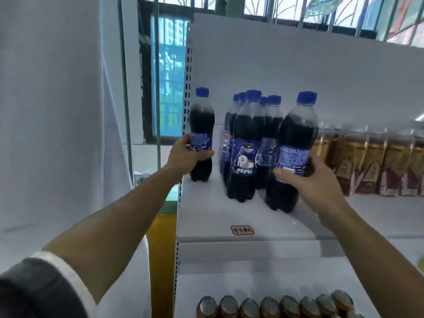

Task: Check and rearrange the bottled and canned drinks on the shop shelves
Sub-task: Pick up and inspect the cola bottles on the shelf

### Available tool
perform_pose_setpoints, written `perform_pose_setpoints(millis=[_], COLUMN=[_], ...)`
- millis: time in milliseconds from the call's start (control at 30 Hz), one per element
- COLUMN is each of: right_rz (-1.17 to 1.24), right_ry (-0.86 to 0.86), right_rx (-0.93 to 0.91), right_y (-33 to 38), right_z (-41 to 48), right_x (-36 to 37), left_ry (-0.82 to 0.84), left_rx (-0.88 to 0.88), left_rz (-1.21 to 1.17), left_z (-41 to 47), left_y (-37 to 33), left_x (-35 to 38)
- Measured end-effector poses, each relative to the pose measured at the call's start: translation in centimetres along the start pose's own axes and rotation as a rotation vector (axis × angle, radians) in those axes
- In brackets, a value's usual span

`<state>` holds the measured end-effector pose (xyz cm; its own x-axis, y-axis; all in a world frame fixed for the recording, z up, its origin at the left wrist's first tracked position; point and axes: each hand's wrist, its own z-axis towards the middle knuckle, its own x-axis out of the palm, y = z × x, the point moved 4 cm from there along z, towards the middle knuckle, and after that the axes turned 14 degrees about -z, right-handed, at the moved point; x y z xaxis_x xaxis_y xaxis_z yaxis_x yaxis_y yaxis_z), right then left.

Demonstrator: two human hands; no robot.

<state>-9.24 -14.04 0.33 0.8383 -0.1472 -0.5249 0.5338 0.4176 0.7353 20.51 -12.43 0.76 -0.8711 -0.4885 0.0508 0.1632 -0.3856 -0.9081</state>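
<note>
1. Where the white shelf (206,216) carries the drinks, 2 cola bottles are held at its left end.
2. Tea bottles (371,164): amber row at the right, just beside the cola.
3. Cola cluster (243,161): upright, blue-capped, between the 2 held bottles.
4. Right bottle (296,134): slightly tilted, front right of the cluster. The right hand (316,180) curls round its label.
5. Left bottle (202,120): upright at the shelf's left edge, apart from the cluster. The left hand (185,157) grips its label band.
6. Cans (270,306): a row on the lower shelf, tops showing.
7. Tag (242,230): red-framed, on the shelf front.
</note>
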Motion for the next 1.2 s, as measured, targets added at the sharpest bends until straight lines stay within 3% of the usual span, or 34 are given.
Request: perform_pose_setpoints(millis=[533,933,1200], right_rz=[-0.082,-0.072,-0.265], right_ry=[0.075,0.088,0.215], right_rx=[-0.075,-0.096,-0.101], right_y=[4.8,5.6,4.9], right_z=[-5.2,-5.6,-6.2], right_x=[1.2,2.7,2.6], left_ry=[0.127,0.054,0.049], left_rx=[0.108,0.106,0.043], left_rz=[0.099,0.256,0.464], left_z=[7.3,8.1,7.5], left_y=[3.6,4.0,4.3], left_x=[1.0,0.3,-0.1])
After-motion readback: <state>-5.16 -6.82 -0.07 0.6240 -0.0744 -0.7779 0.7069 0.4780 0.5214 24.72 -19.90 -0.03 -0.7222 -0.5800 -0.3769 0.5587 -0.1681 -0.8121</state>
